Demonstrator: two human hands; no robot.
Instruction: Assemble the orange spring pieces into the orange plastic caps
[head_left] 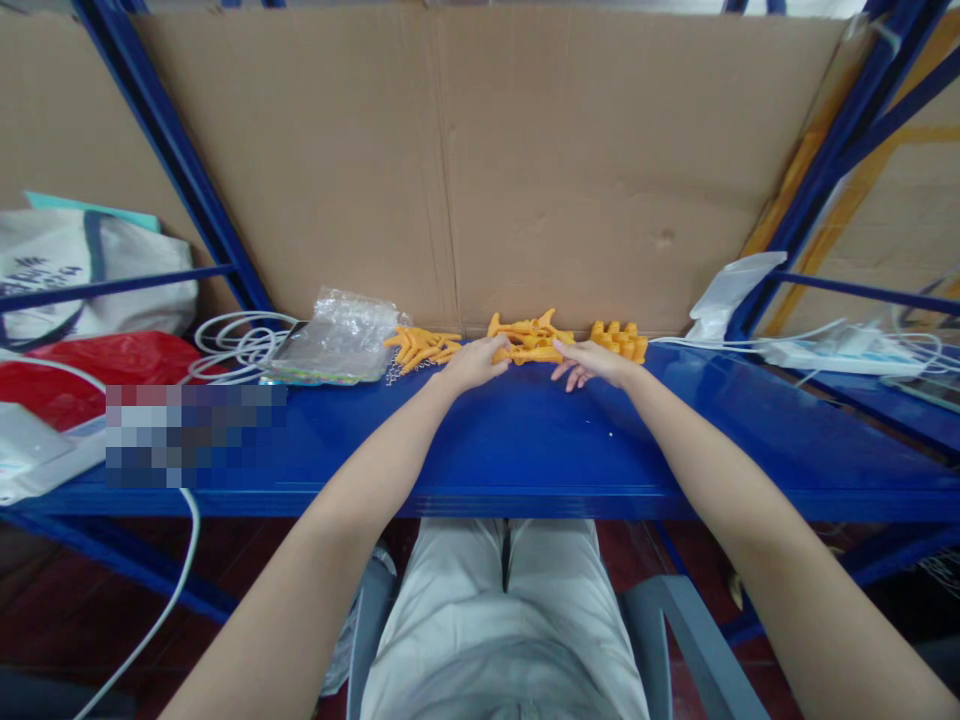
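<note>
Both my hands are at the middle of the blue table, by a pile of orange plastic pieces (536, 328), some with fin-like or tail-like ends. My left hand (474, 366) is closed at the pile's left side, its fingertips pinching an orange plastic piece (504, 353). My right hand (598, 366) is on the right side, thumb near the end of the pile and its other fingers apart. To the left lies a bunch of thin orange pieces (424, 346) with small metal chains (394, 373). Short knobbed orange pieces (619, 340) stand in rows behind my right hand.
A clear plastic bag (341, 340) lies left of the pieces, beside coiled white cable (240, 340). A red bag (112, 360) and cloth bag (97, 270) are farther left. Cardboard (525, 170) backs the blue table (517, 440). A white power strip (840, 357) lies right.
</note>
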